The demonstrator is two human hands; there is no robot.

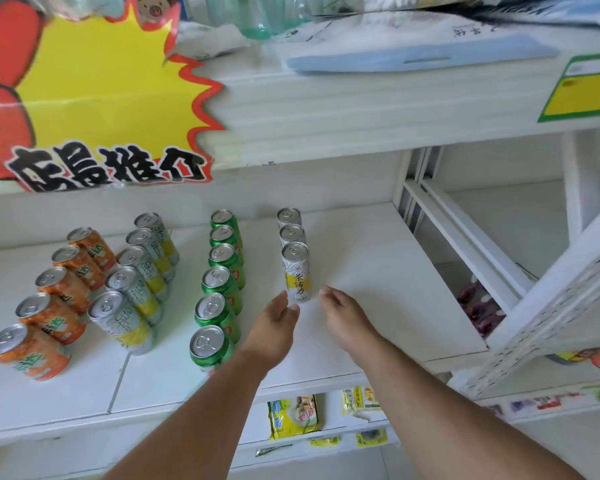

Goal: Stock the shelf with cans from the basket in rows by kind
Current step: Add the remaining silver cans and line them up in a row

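On the white shelf stand rows of cans running front to back: several orange cans at the left, several silver-and-yellow cans beside them, several green cans in the middle, and three slim white-and-yellow cans to the right. My left hand and my right hand hover just in front of the nearest slim can, one on each side. Both hold nothing, with fingers relaxed. The basket is out of sight.
A big yellow and red starburst sign hangs from the upper shelf at left. A white perforated shelf panel slants in at right. Snack packets lie on the lower shelf. Bare shelf lies right of the slim cans.
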